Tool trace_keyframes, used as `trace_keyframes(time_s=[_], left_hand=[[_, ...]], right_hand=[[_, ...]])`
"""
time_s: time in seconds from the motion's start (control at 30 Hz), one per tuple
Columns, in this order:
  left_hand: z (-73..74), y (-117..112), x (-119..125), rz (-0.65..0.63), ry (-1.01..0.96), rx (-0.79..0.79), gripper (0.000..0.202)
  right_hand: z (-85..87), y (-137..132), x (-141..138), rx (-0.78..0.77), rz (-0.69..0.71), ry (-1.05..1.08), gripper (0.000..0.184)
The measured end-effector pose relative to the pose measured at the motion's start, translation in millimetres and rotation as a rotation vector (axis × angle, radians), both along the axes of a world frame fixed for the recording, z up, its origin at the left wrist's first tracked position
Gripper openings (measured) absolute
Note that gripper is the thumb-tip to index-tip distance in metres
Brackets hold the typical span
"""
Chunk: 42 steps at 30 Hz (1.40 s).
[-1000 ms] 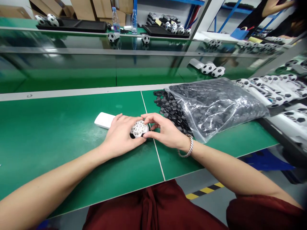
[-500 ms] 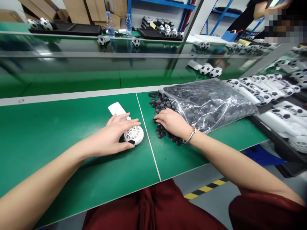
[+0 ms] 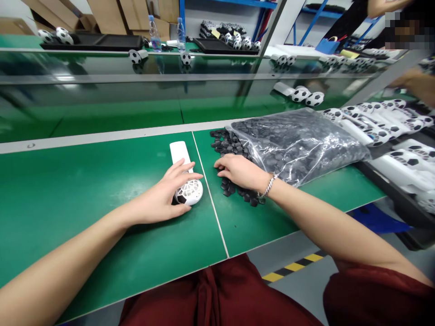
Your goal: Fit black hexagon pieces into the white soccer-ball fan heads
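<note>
A white handheld fan casing (image 3: pixel 180 151) lies on the green bench, its handle pointing away from me. Its round head has an openwork football-pattern grille with a black patch on the near left. My left hand (image 3: pixel 166 192) curves around that head, thumb on the near side and fingers across the top. Just right of the seam, my right hand (image 3: pixel 239 171) rests at the edge of a heap of small black plastic pieces (image 3: pixel 229 144). Its thumb and fingertips are drawn together, and what lies between them is hidden. More black pieces fill a clear plastic bag (image 3: pixel 302 145).
Black trays at the right hold white football-patterned casings (image 3: pixel 377 120). Beyond the bench's pale edge (image 3: pixel 118 136), more casings (image 3: pixel 301 93) lie on a green surface. Two bottles (image 3: pixel 154 34) stand farther back. Another person's blurred arm (image 3: pixel 416 86) reaches in at the far right.
The fan casing has turned under my left hand, so its handle points more directly away. My right hand has shifted slightly left at the heap. Another person's arm has come in at right.
</note>
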State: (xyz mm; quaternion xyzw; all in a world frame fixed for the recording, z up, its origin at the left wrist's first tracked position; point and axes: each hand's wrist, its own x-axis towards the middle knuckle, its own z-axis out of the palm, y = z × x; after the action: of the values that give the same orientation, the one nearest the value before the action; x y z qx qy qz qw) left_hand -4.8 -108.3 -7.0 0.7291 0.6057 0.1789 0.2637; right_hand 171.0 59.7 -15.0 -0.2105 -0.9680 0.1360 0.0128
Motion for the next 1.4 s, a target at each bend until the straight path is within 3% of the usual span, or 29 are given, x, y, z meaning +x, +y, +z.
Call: trace_keyframes(time_s=[0.1, 0.23, 0.3, 0.4, 0.5, 0.6, 0.8, 1.1, 1.4], left_hand=[[-0.4, -0.1, -2.2, -0.011, -0.008, -0.003, 0.06], [-0.8, -0.2, -1.4, -0.008, -0.021, 0.006, 0.059], [-1.0, 0.2, -0.3, -0.001, -0.044, 0.007, 0.058], [-2.2, 1.1, 1.6, 0.033, -0.085, 0.03, 0.055], [-4.2, 1.9, 2.9, 0.046, -0.096, 0.057, 0.049], [-5.5, 2.1, 3.6, 0.041, -0.089, 0.066, 0.049], [-5.7, 1.4, 5.7, 0.053, -0.085, 0.059, 0.049], [-5.8, 3.0, 14.9, 0.119, -0.117, 0.123, 0.04], [-12.3, 3.8, 12.6, 0.072, -0.155, 0.19, 0.037]], right_hand=[[5.5, 7.5, -4.3, -0.144, -0.075, -0.05, 0.009], [9.8, 6.3, -0.2, -0.127, -0.028, -0.035, 0.007], [11.3, -1.8, 4.9, -0.134, 0.023, 0.061, 0.008], [15.7, -20.7, 11.6, -0.261, 0.055, 0.191, 0.007], [21.6, -39.3, 14.5, -0.331, 0.151, 0.232, 0.015], [24.2, -50.2, 14.2, -0.368, 0.175, 0.294, 0.01], [15.7, -55.5, 9.9, -0.39, 0.22, 0.42, 0.005], [8.3, -57.5, -1.1, -0.523, 0.128, 0.454, 0.006], [-6.2, -56.2, -0.2, -0.549, 0.126, 0.543, 0.008]])
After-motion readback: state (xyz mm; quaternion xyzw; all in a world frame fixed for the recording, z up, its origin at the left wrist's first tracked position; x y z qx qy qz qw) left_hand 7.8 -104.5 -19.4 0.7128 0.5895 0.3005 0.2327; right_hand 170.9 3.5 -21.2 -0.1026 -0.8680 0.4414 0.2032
